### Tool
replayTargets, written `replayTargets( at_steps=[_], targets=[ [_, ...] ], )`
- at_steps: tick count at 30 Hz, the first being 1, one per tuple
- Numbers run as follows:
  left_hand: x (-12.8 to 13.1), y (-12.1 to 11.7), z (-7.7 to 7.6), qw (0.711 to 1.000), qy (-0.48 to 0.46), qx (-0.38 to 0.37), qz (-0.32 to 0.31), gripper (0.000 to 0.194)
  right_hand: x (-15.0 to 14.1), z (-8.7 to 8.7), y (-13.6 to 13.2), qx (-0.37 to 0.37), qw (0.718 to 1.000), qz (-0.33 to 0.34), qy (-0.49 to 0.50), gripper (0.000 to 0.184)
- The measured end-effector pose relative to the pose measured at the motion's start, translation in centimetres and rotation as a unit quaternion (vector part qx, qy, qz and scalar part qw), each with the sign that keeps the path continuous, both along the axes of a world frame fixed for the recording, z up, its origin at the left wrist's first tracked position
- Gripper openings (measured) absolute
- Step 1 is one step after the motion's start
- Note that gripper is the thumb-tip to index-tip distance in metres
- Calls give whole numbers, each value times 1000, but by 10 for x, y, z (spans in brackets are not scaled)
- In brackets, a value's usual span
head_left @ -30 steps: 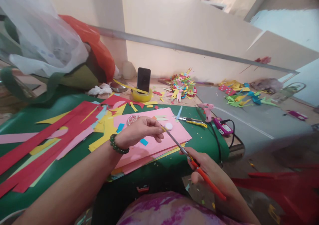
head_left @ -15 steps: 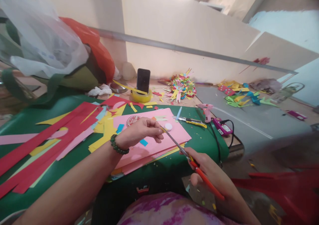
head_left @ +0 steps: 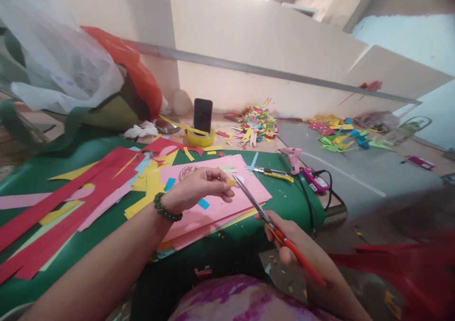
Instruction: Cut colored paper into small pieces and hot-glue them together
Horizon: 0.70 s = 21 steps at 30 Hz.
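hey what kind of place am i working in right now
Probably a paper-craft workspace: scissors in your right hand, a pink glue gun beside a yellow utility knife, and a heap of colorful cut-paper pieces.

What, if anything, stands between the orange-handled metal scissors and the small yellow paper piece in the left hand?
Nothing visible: the right hand holds the scissors with tips beside the paper piece; the left hand covers only its other end.
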<state>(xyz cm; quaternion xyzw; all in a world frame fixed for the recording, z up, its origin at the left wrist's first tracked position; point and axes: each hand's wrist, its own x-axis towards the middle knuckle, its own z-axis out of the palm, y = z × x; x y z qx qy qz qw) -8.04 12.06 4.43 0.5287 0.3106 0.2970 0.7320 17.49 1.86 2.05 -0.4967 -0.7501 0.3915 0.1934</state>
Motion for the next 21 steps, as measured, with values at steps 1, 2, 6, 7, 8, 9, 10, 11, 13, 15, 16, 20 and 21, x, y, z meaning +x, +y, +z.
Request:
replayTargets(
  at_steps=[1,2,6,7,8,9,10,11,13,15,16,20,21],
  targets=[
    [1,-1,-1,1000,-7,-7,0,26,-4,0,0,0,1000,2,11,90],
    [3,-1,-2,1000,-10,-12,-2,27,-7,0,1,-3,1000,2,21,91],
    [5,-4,-2,1000,-14,-20,-3,27,-14,-1,4,-16,999,6,38,100],
    [6,-4,-1,1000,-16,-20,-1,27,-14,-1,4,-17,999,5,39,101],
    [5,-4,-1,1000,-18,-20,1,27,-15,-1,5,-18,999,4,39,101],
    [5,-4,-1,1000,-21,-19,2,26,-15,0,5,-18,999,3,40,102],
    [5,-4,-1,1000,-22,-18,3,26,-15,0,5,-17,999,2,41,102],
    [5,-4,-2,1000,-25,-18,5,26,-15,1,5,-16,999,2,42,102],
    [6,-3,-3,999,-30,-17,8,27,-16,1,5,-11,999,5,43,103],
    [6,-3,-4,999,-33,-18,12,27,-17,1,5,-5,999,5,42,103],
    [7,-3,-4,999,-33,-19,13,27,-17,1,5,-3,999,4,40,103],
    [7,-3,-5,999,-32,-23,14,26,-18,-2,5,6,1000,2,30,101],
    [7,-3,-5,999,-31,-23,14,26,-18,-3,6,7,1000,2,28,101]
  ],
)
